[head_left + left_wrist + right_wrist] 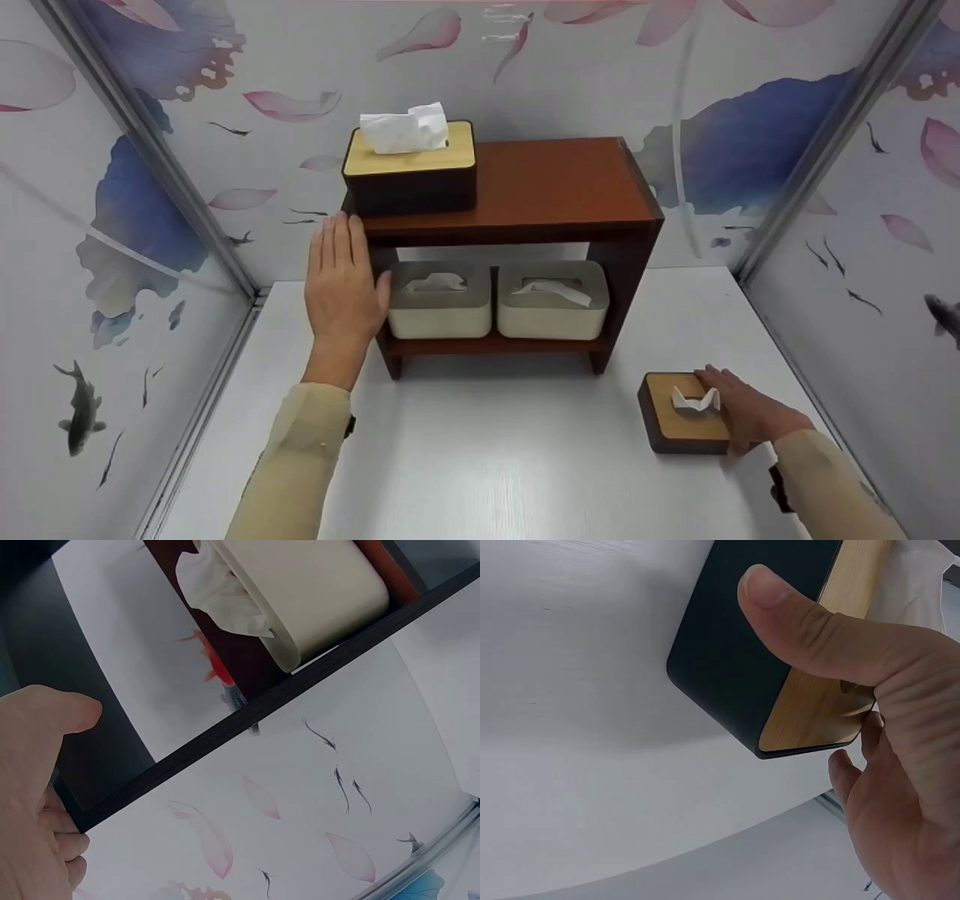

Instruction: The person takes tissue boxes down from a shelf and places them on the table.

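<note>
Head view shows that your right hand (757, 412) is at the small tissue box (664, 409), which sits on the desk (480, 457) close to its right edge. From your right fingers, the box lies to the left, and the shelf (562, 184) is farther left and deeper, toward the back edge of the desk. Your thumb lies over the near dark wall while the fingers reach to the far edge, so they hold the right end of the box between them; how firmly, you cannot tell. The lid looks almost square, so no long axis is clear. Your right hand is the nearer one. Your left hand (345, 296) is well apart, touching the left front corner of the shelf, its four fingers straight and pressed together, the thumb away from them. Just beyond its fingertips, the large tissue box (412, 193) stands at the left end of the top board.
</note>
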The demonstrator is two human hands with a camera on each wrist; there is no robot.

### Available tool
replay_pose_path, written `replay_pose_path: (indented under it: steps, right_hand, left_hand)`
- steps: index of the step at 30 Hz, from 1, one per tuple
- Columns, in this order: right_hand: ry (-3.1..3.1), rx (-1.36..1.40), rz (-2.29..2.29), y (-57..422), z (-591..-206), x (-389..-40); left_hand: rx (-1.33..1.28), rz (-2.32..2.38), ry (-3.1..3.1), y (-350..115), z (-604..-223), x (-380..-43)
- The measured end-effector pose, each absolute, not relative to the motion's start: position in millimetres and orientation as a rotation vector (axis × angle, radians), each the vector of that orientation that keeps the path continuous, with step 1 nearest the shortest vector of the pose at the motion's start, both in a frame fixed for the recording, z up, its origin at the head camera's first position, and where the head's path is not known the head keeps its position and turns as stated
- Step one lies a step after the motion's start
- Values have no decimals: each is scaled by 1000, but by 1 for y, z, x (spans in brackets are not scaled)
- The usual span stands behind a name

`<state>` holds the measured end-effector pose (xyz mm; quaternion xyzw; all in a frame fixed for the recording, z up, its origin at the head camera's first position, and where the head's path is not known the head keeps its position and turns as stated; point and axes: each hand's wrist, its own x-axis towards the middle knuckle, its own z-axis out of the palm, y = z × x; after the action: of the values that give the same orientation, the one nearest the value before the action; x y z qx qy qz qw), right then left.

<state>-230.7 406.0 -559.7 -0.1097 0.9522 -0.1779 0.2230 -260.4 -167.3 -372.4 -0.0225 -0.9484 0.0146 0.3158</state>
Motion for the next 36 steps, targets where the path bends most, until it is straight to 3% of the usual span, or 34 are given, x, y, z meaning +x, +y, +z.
replay_pose_path:
  steps: [9,21,36]
  right_hand:
    - [2658,-292,-392,408,-557,-229]
    - [2716,-375,-365,394,-527,-239]
    - [2603,-399,-420,330,-487,-239]
  left_hand:
    - [-64,19,-2512,-166,-372,-261]
    - [-73,20,-2498,-167,-373,-263]
    - [-64,28,-2489,-167,-373,-262]
